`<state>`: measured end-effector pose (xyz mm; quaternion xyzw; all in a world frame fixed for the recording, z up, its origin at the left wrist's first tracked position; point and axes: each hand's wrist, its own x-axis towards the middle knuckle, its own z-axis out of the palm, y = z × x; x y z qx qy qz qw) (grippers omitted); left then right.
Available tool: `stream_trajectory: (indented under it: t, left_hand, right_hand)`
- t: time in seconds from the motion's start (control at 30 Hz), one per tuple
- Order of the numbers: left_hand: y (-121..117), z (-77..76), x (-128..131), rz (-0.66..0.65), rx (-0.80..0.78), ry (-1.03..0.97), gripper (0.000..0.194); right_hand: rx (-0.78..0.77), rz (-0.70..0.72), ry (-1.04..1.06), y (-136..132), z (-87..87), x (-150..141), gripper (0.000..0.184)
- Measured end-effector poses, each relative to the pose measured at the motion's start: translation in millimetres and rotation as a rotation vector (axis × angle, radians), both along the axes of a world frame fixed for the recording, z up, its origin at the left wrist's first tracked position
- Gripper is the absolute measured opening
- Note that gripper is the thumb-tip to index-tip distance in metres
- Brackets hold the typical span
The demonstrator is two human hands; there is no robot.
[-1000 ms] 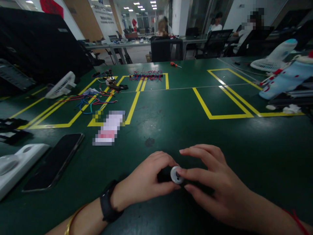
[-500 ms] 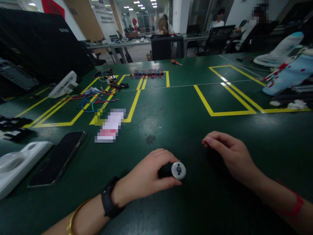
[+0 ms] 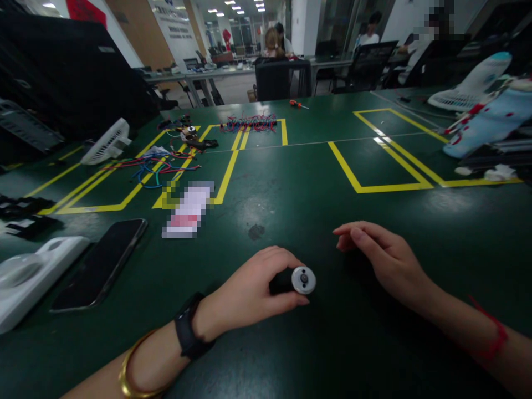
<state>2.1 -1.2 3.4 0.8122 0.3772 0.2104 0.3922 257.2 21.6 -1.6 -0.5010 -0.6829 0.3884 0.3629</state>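
My left hand (image 3: pixel 257 285) grips a small round motor (image 3: pixel 303 280) between thumb and fingers, just over the table. Its silvery end faces up toward me, showing a centre shaft and two dark holes; most of its body is hidden by shadow and the hand. To the right, apart from the motor, my right hand (image 3: pixel 384 252) rests near the table top. Its fingers are loosely curled together, the thumb lies along them, and nothing shows in them.
On the green table (image 3: pixel 266 354) lie a dark phone (image 3: pixel 102 263), a white power strip (image 3: pixel 45 271), a blurred paper (image 3: pixel 189 210) and loose wires (image 3: pixel 155 166). Farther off are wire bundles (image 3: pixel 249 123), an orange screwdriver (image 3: pixel 296 104), white fans and a blue bottle (image 3: pixel 486 124). People sit beyond.
My right hand has drawn back from the motor to the right, and its spread fingers have curled in. My left hand keeps hold of the motor, whose end face is now uncovered.
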Motion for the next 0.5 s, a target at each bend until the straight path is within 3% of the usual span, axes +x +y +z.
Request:
stream_trajectory:
  t: [0.1, 0.23, 0.5]
  left_hand:
    - [-1, 0.4, 0, 0.003, 0.006, -0.002, 0.031]
    - [-1, 0.1, 1, 0.007, 0.024, -0.005, 0.028]
    - [-3, -2.2, 1, 0.023, 0.051, -0.004, 0.026]
  right_hand:
    - [0.003, 0.138, -0.114, 3, -2.2, 0, 0.029]
    - [0.174, 0.359, -0.356, 0, 3.5, -7, 0.019]
    - [0.432, 0.316, -0.375, -23, 28.5, -38, 0.012]
